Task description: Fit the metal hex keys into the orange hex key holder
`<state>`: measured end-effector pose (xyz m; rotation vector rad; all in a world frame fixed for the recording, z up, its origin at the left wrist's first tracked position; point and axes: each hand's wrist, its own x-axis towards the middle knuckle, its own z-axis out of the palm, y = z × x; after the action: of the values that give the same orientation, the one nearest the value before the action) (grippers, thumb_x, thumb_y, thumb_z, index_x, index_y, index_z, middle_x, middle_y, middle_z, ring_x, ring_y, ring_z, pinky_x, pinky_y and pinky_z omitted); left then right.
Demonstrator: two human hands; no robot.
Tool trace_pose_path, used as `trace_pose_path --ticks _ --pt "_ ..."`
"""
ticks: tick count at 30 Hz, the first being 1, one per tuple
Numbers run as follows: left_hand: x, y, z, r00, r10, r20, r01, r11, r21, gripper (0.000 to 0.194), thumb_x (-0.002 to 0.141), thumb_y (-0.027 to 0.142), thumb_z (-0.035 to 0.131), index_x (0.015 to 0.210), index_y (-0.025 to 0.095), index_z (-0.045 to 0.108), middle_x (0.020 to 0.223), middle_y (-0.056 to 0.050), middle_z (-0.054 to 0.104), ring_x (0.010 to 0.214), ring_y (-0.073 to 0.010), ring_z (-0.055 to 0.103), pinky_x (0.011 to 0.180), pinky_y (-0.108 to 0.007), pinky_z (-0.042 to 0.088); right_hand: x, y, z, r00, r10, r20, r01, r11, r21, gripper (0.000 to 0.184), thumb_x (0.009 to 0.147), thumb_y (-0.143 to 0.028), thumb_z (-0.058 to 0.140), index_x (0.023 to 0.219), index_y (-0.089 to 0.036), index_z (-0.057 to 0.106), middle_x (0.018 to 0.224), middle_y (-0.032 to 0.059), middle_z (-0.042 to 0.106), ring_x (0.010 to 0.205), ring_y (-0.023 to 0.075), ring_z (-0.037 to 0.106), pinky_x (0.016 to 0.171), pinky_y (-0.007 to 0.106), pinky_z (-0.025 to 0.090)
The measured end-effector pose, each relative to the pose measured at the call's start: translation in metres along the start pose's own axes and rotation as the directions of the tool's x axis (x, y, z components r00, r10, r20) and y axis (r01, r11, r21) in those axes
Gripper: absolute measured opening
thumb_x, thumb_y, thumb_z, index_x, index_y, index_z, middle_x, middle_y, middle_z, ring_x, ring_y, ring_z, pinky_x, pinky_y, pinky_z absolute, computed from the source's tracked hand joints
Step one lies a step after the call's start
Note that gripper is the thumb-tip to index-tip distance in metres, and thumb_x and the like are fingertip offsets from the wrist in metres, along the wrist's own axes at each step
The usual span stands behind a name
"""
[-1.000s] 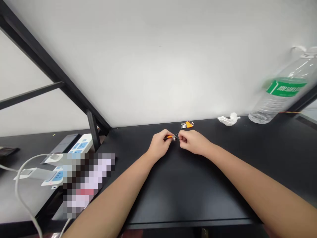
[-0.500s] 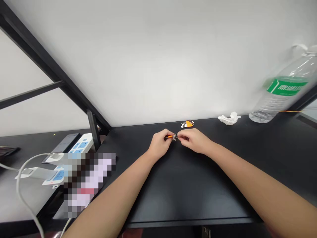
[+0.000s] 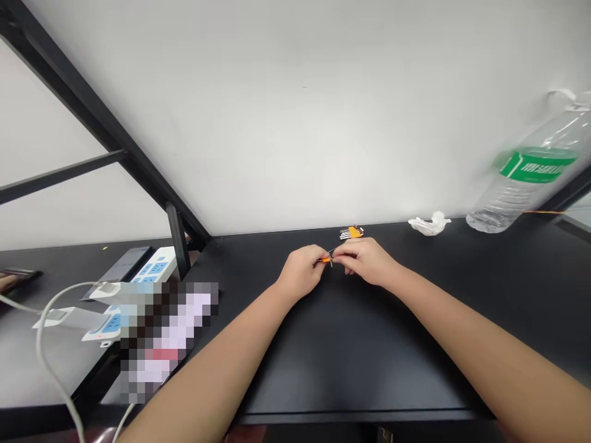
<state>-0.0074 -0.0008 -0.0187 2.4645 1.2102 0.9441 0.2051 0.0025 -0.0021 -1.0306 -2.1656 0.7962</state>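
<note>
My left hand is closed on a small orange piece with thin metal rods, mostly covered by the fingers; it looks like a hex key holder. From the other side, my right hand pinches at the metal end of it, thumb and forefinger pressed together. Whether a single rod is between those fingers is too small to tell. Just beyond the right hand, a hex key set in an orange holder lies on the black table near the wall.
To the right of the hex key set are a crumpled white tissue and a large plastic bottle with a green label. On the left stand a black metal frame, a white power strip with plugs, and a looping white cable.
The fingers of both hands have shifted slightly around the orange piece, which is more covered now. My right fingertips sit closer to the left ones. The view has tilted slightly.
</note>
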Motion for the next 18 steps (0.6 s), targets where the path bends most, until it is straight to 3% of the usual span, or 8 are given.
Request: trace_pose_path --ticks 3,6,10,14,16,18 --pt "-0.002 0.001 0.001 1.000 -0.029 0.000 0.029 0.999 -0.018 0.020 0.084 0.006 0.056 0.087 0.022 0.067 0.088 -0.001 0.072 0.081 -0.0169 0.067 0.076 -0.029 0.051 -0.001 -0.007 0.010 1.000 0.013 -0.002 -0.012 0.997 0.072 0.013 0.093 -0.023 0.059 0.097 -0.021 0.070 0.084 0.0011 0.070 0.067 0.0139 0.065 0.067 0.028 0.053" --pt "-0.003 0.001 0.001 0.997 -0.074 -0.014 0.073 0.997 -0.028 0.019 0.085 0.007 0.056 0.087 0.022 0.067 0.087 -0.001 0.071 0.080 -0.0165 0.066 0.073 -0.028 0.050 -0.003 -0.014 0.017 0.996 -0.072 -0.044 0.067 0.992 -0.105 0.011 0.093 -0.020 0.059 0.099 -0.020 0.068 0.089 0.0031 0.067 0.077 0.0159 0.063 0.073 0.029 0.051" --pt "-0.003 0.000 0.001 0.996 -0.081 -0.021 0.081 0.996 -0.036 0.020 0.083 0.005 0.055 0.085 0.022 0.065 0.086 -0.001 0.070 0.080 -0.0165 0.065 0.073 -0.028 0.049 -0.005 -0.016 0.018 0.984 -0.177 -0.012 0.164 0.936 -0.311 0.016 0.097 -0.024 0.054 0.108 -0.020 0.064 0.093 0.0050 0.066 0.076 0.0165 0.060 0.069 0.030 0.049" --pt "-0.004 0.001 0.000 0.993 -0.110 -0.034 0.108 0.993 -0.047 0.015 0.088 0.010 0.055 0.088 0.022 0.064 0.088 -0.001 0.071 0.080 -0.0166 0.065 0.073 -0.028 0.049 0.000 0.007 0.011 0.973 -0.183 -0.138 0.129 0.935 -0.329 0.020 0.099 -0.034 0.054 0.104 -0.021 0.068 0.092 0.0060 0.068 0.080 0.0181 0.063 0.076 0.032 0.052" --pt "-0.005 0.002 0.001 0.994 -0.109 -0.028 0.107 0.992 -0.060 0.016 0.090 0.011 0.053 0.089 0.022 0.064 0.090 -0.001 0.071 0.081 -0.0163 0.065 0.075 -0.028 0.050 0.004 0.024 0.009 0.974 -0.158 -0.163 0.078 0.907 -0.414 0.024 0.098 -0.033 0.054 0.111 -0.021 0.070 0.111 0.0095 0.067 0.094 0.0213 0.064 0.085 0.036 0.053" --pt "-0.005 0.003 0.001 0.994 -0.106 -0.019 0.105 0.992 -0.066 0.016 0.091 0.012 0.053 0.088 0.022 0.064 0.089 -0.001 0.071 0.081 -0.0161 0.065 0.075 -0.028 0.050 0.006 0.039 0.010 0.987 -0.123 -0.103 0.053 0.858 -0.511 0.032 0.096 -0.031 0.055 0.124 -0.021 0.068 0.128 0.0124 0.060 0.107 0.0248 0.062 0.091 0.042 0.053"
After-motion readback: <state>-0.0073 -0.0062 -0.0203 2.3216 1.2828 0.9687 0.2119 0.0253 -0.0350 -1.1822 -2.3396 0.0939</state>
